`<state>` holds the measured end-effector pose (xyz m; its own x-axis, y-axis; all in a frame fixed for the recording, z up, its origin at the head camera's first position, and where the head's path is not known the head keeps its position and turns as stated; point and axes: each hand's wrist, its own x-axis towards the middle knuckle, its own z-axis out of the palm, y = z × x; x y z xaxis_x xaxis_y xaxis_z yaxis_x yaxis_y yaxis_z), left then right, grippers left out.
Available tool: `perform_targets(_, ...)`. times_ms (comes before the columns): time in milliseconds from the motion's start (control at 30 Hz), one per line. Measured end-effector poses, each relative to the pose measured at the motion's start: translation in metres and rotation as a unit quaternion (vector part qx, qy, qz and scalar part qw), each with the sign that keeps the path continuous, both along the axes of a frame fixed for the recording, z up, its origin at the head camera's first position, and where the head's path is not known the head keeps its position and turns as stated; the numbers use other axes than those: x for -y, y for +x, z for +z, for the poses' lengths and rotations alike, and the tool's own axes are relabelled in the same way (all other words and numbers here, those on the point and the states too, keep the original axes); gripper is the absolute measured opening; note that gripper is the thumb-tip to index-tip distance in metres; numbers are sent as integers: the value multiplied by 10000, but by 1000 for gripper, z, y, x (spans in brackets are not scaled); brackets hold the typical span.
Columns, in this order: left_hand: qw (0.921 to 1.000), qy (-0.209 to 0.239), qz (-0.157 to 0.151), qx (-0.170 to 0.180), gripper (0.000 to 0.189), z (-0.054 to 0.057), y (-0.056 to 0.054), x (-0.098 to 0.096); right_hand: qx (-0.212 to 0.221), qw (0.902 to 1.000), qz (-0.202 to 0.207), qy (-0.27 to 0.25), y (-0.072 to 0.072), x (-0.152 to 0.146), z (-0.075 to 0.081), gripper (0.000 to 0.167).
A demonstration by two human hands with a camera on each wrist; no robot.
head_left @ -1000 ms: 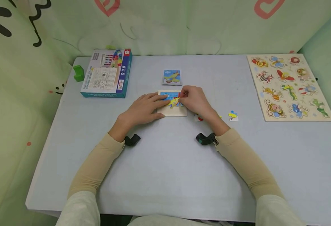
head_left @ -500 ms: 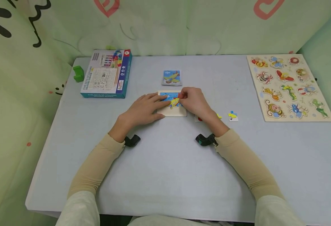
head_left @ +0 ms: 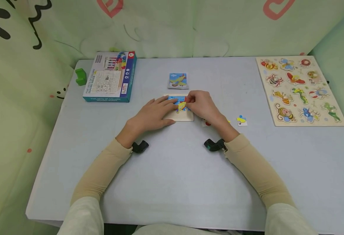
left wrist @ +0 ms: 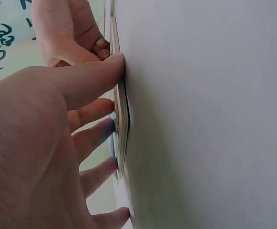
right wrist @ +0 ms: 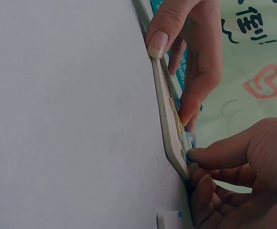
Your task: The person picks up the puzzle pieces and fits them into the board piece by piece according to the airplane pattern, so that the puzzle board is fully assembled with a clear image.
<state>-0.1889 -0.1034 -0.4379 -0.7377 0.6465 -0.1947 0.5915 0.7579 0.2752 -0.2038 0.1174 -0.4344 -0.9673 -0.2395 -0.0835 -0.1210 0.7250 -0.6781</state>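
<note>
A small wooden jigsaw board [head_left: 185,117] lies flat on the table, its upper part filled with blue and yellow picture pieces and its lower part bare wood. My left hand [head_left: 152,115] rests on its left side with fingers extended; in the left wrist view the thumb touches the board's near edge [left wrist: 121,109]. At the board's right side, my right hand [head_left: 202,104] pinches a jigsaw piece with thumb and forefinger, mostly hidden by the fingertips. Loose jigsaw pieces lie to the right: one yellow and blue piece [head_left: 242,121], and another piece [head_left: 205,123] partly hidden under the right wrist.
Behind the board lies a square airplane picture [head_left: 178,81]. A blue-edged box [head_left: 108,76] and a green block [head_left: 81,77] stand at the back left. A large wooden insect puzzle [head_left: 302,93] occupies the table's right side. Patterned curtains surround the table.
My left hand has slid slightly to the right, its fingers reaching further over the board. My right hand stays almost still at the board's right side.
</note>
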Motion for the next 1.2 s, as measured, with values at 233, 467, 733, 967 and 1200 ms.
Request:
perform_targets(233,9997,-124,-146,-128,64,2,0,1,338,9979,491,-267,-1,-22,2,10)
perform_targets(467,9996,-142,-224,-57,63,0,-1,2,373,9969,690,92,10,-56,8,17)
perform_targets(733,9996,-64,-246,76,62,2,-2,4,256,9932,968,585,25,-78,10,26)
perform_targets(967,9987,168,-140,470,62,2,-5,7,230,9872,1317,867,36,-77,13,31)
perform_targets(1200,9961,357,134,790,65,4,-9,18,296,9852,1349,1011,43,-72,15,33)
